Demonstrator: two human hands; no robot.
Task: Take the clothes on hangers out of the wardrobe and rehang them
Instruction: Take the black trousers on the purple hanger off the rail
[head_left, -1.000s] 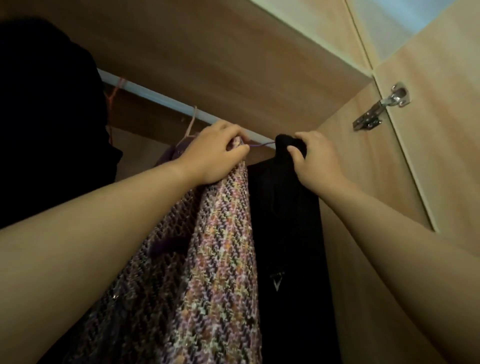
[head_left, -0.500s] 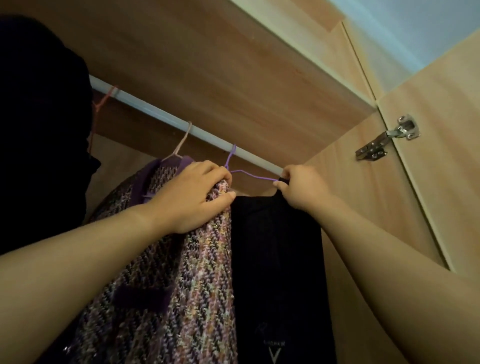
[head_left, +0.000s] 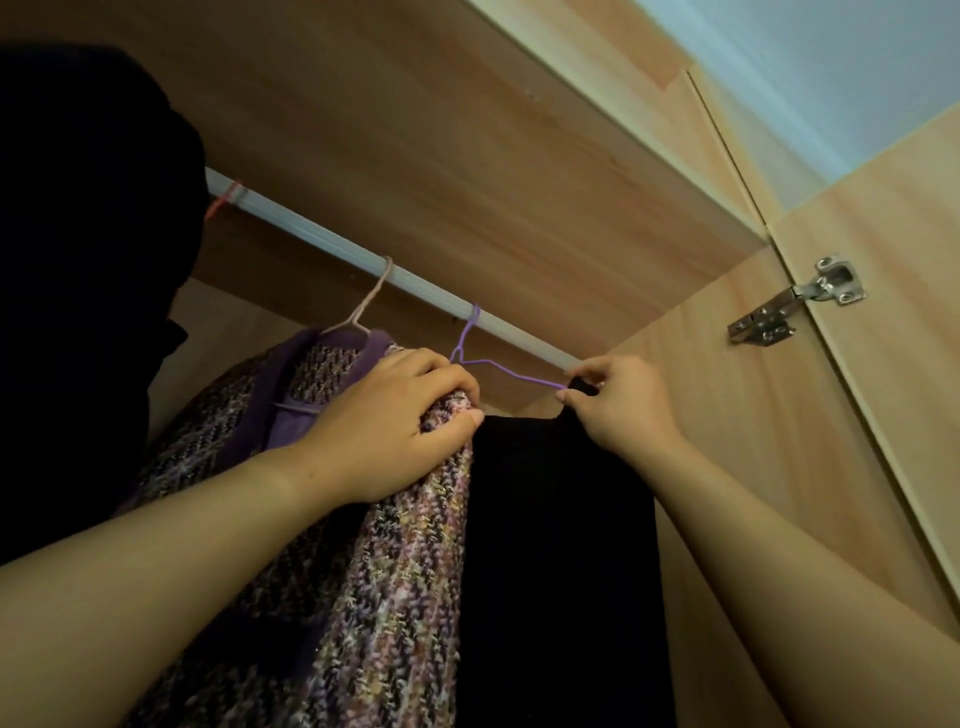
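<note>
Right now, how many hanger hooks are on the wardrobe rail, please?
3: an orange hook far left by the black garment, a pink hook above the tweed jacket, a purple hook farthest right. The black garment may hide more.

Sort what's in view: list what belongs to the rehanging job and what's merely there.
In the job: left hand gripping the tweed jacket; right hand pinching the black garment at its top; purple hanger; rail.
Merely there: door hinge; wardrobe door.
</note>
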